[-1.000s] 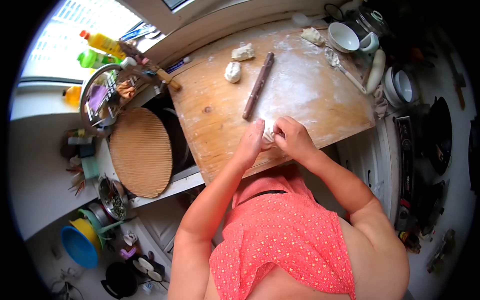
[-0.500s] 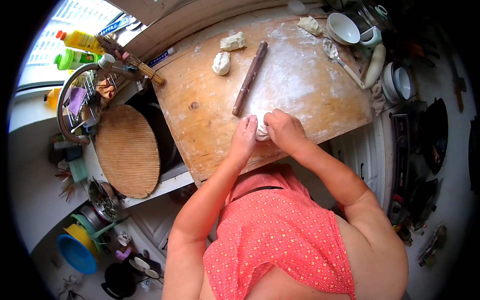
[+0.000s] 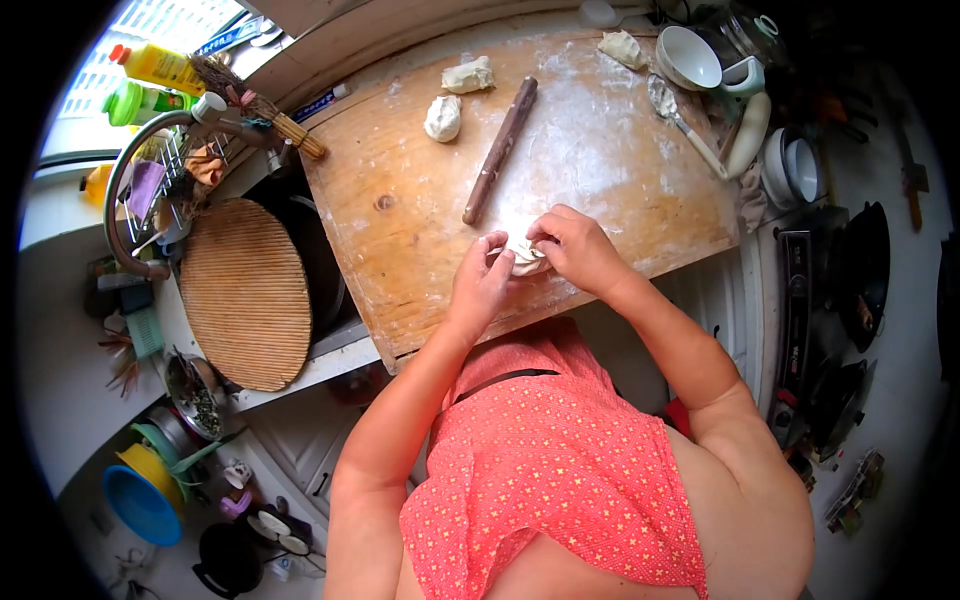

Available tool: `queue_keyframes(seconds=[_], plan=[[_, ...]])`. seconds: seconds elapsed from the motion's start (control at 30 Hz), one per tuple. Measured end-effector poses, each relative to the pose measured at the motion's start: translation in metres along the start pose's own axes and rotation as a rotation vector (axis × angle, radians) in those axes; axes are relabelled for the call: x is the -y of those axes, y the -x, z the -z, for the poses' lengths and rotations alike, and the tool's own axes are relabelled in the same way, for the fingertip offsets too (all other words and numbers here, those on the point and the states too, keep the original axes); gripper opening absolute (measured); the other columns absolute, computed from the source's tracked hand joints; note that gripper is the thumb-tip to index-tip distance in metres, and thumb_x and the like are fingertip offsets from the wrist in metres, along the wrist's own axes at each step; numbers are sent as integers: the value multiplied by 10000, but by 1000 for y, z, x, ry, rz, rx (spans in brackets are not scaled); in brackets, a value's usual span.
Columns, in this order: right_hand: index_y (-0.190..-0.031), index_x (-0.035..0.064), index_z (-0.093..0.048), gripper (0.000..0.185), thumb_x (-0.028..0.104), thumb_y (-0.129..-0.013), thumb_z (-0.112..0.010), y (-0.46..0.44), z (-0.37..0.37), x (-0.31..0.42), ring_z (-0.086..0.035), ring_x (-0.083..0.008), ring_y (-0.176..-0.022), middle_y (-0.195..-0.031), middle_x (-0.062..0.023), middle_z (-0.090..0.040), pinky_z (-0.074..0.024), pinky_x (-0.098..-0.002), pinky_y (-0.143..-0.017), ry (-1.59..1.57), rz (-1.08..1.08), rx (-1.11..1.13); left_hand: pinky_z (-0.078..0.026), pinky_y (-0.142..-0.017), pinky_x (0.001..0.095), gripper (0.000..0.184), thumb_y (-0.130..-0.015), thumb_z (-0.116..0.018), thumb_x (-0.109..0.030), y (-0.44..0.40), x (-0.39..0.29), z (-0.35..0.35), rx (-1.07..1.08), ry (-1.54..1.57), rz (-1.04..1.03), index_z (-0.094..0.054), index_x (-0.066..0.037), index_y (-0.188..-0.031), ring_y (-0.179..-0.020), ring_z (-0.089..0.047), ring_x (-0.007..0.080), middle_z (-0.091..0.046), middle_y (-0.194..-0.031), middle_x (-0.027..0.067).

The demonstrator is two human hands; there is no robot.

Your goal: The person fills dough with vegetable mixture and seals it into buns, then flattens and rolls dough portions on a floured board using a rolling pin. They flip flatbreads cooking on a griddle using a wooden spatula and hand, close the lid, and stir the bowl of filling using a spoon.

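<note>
A small piece of pale dough with a pleated edge lies near the front edge of the floured wooden board. My left hand holds its left side, thumb and fingertips against the dough. Closed in a pinch, my right hand grips the dough's upper right edge. Just beyond my hands rests a dark wooden rolling pin, slanting away. Two more dough pieces are farther back: a rounded one and a longer one. My fingers partly cover the dough I hold.
At the back right are another dough lump, a white bowl and a floury spoon. A round ridged mat lies left of the board, below a faucet. A stove stands on the right.
My fingers have shifted on the dough, uncovering more of its pleated top. My left thumb and fingers are more spread. The whole view has moved slightly.
</note>
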State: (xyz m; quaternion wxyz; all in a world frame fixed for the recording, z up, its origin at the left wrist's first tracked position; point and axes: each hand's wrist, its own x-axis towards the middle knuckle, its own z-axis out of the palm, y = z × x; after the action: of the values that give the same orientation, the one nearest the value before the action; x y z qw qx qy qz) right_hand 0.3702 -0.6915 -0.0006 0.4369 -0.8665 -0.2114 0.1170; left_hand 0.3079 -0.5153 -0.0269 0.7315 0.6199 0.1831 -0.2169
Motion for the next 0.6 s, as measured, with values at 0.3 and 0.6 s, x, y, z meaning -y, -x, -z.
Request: queue_keyframes(seconds=[0.3, 0.6], plan=[[-899, 84, -667, 94, 89, -810, -639, -4, -12, -3, -616, -343, -793, -855, -119, -647, -499, -427, -690, 130, 75, -60, -536, -828, 319, 373, -955, -552, -112, -2, 21, 10, -50, -176, -117, -465, 13, -1295, -1077, -586, 208, -556, -1226, 139], [-971, 38, -677, 149, 75, -827, -672, -18, 32, -38, -603, -319, -774, -850, -134, -626, -496, -393, -698, 77, 100, -434, -490, -912, 325, 351, -929, -592, -79, -3, 5, 3, -91, -223, -138, -499, 35, -1248, -1081, -596, 226, -577, -1199, 151]])
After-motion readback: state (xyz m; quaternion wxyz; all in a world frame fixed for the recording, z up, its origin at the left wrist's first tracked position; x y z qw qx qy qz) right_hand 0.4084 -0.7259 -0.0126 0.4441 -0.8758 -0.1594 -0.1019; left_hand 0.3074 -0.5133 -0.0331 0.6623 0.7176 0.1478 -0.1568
